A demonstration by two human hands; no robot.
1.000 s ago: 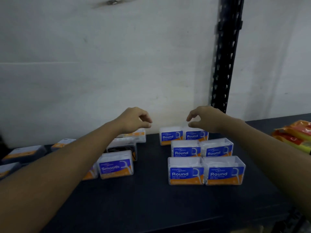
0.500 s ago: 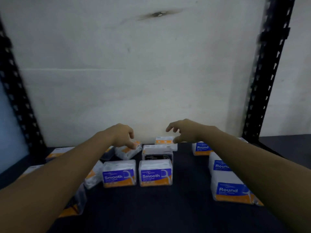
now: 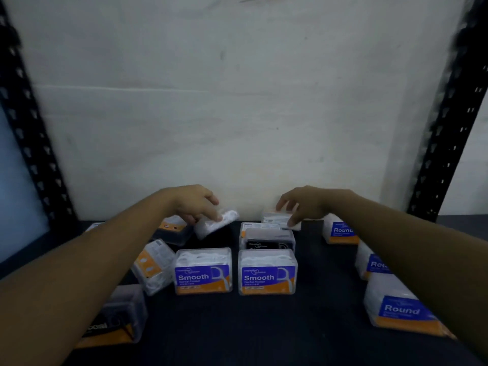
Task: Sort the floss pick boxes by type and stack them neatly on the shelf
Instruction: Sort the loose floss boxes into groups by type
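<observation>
While two stray floss pick boxes sat at the back of the shelf (image 3: 264,336), both hands were on them at once. A tilted white box (image 3: 217,224), one end raised off the shelf, was pinched under the curled fingers of the left hand (image 3: 194,207). The right hand (image 3: 307,204) clasped a back box (image 3: 278,220) between thumb and fingers, close to the wall. In front stood two Smooth boxes (image 3: 203,272) side by side, with a black-labelled box (image 3: 268,239) just behind the right one. Round boxes (image 3: 401,311) ran in a line at the right, and jumbled boxes (image 3: 155,264) lay at the left. The step looked like gathering strays. Neither held label showed, so each needed reading before the box joined its type.
</observation>
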